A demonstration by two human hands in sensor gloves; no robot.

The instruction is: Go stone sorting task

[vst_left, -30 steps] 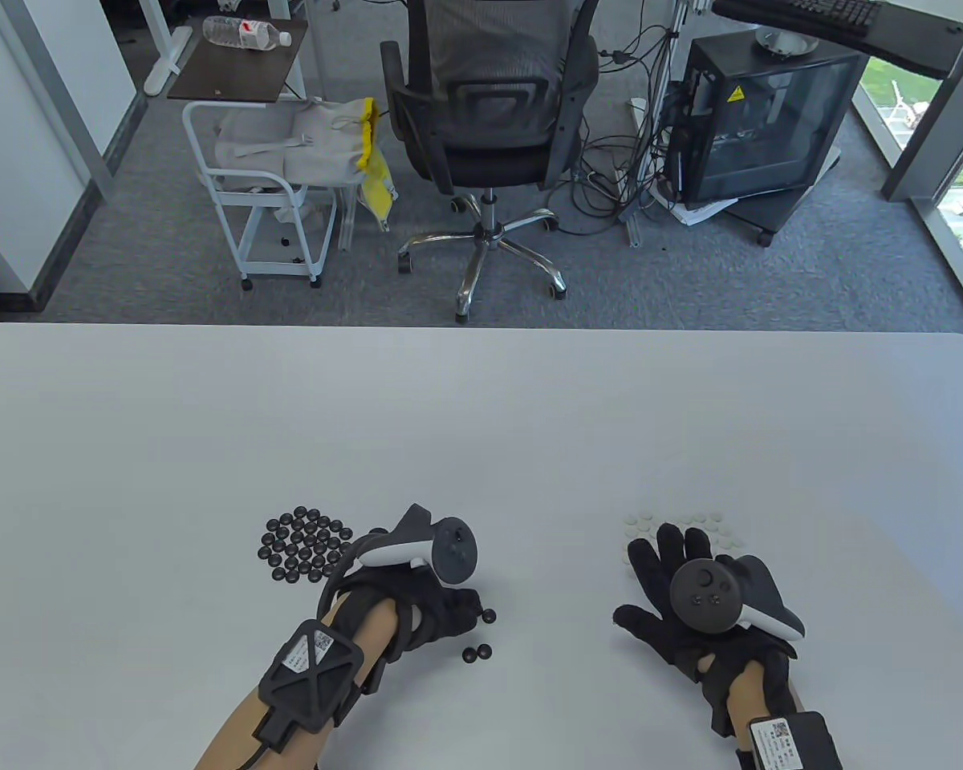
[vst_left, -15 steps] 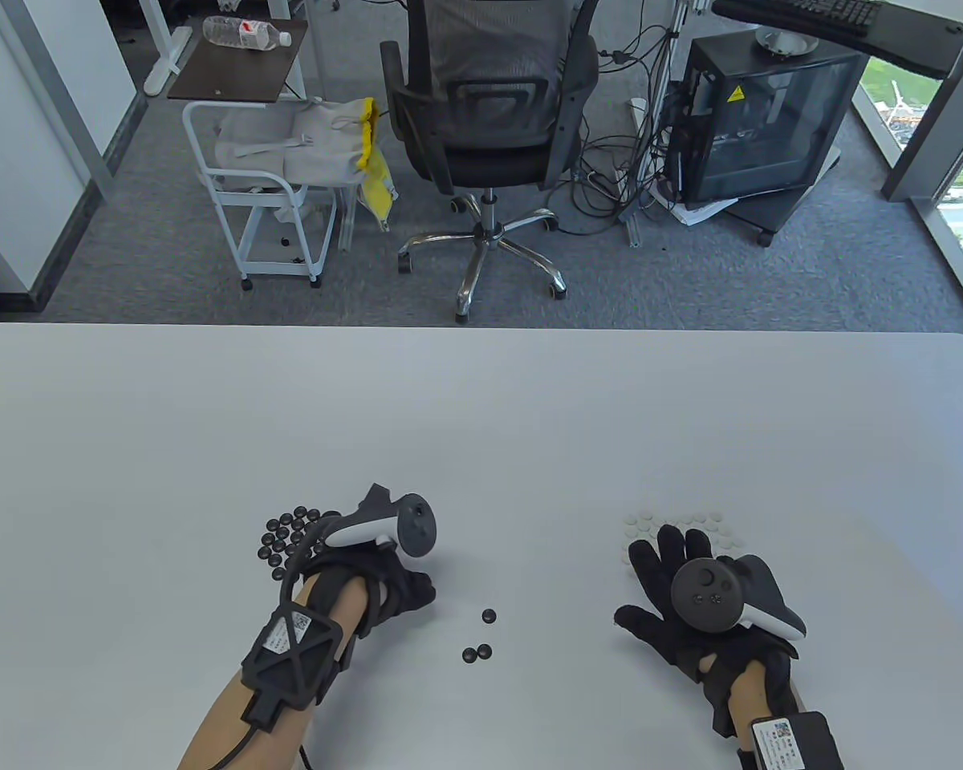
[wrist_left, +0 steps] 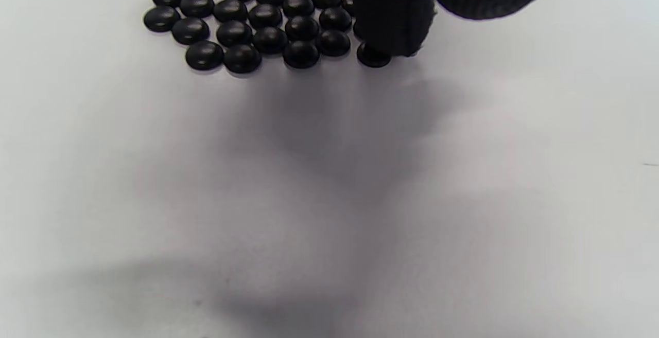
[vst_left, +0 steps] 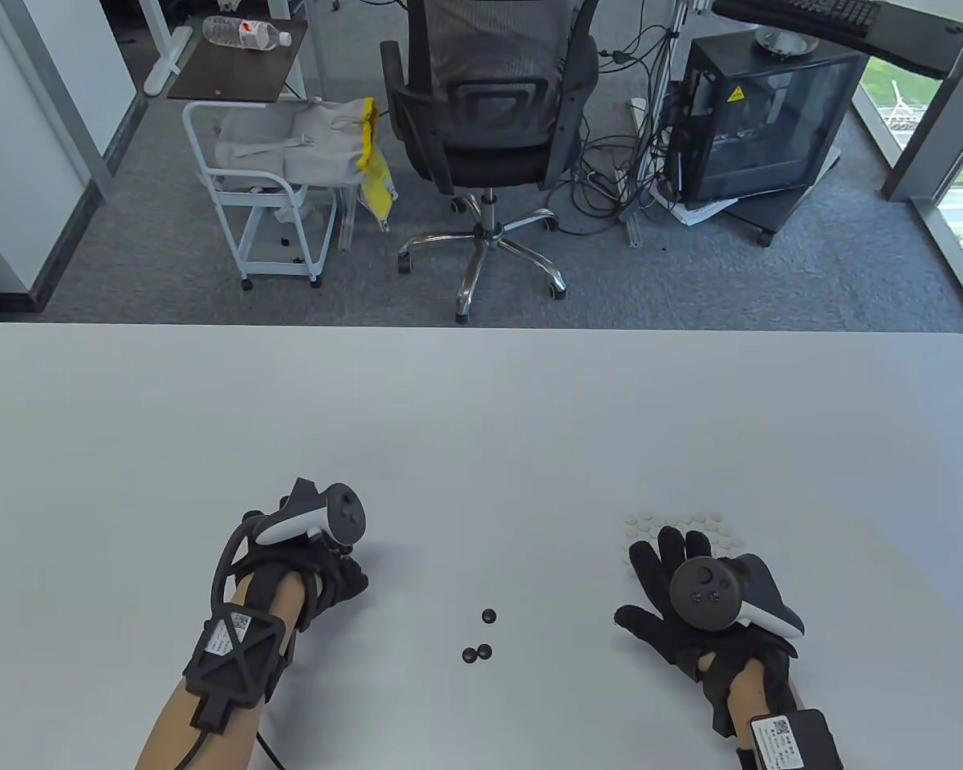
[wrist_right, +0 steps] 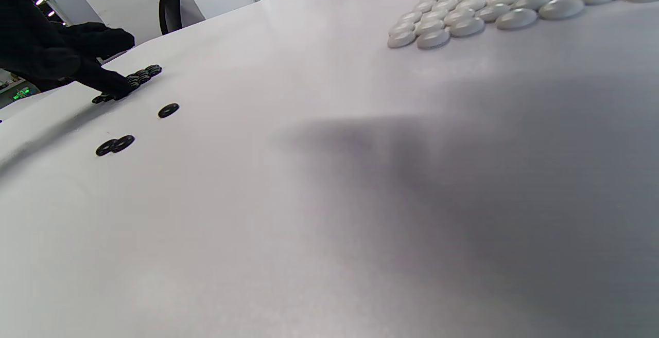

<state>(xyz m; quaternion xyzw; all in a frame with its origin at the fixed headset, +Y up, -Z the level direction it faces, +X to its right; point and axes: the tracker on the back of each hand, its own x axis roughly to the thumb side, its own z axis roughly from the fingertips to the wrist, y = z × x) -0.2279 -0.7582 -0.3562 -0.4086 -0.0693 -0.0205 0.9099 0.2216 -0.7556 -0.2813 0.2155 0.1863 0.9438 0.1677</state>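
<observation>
My left hand [vst_left: 345, 571] lies over the black stone cluster, which it hides in the table view. In the left wrist view the cluster [wrist_left: 257, 14] sits at the top, and a fingertip [wrist_left: 392, 16] presses one black stone [wrist_left: 373, 56] onto the table at the cluster's right edge. Three loose black stones lie mid-table: one alone [vst_left: 489, 616] and a touching pair [vst_left: 477, 653]. My right hand [vst_left: 662, 573] rests flat with fingers spread, holding nothing, just below the white stone cluster [vst_left: 682, 525]. The right wrist view shows the white cluster [wrist_right: 489, 9] and the loose black stones [wrist_right: 168, 110].
The white table [vst_left: 481, 417] stretches wide and bare beyond the hands. An office chair [vst_left: 489, 120], a small cart [vst_left: 265, 192] and a computer case [vst_left: 762, 120] stand on the floor past the far edge.
My left hand has moved left from the loose black stones to the black cluster, bringing one stone with it. The right hand has not moved.
</observation>
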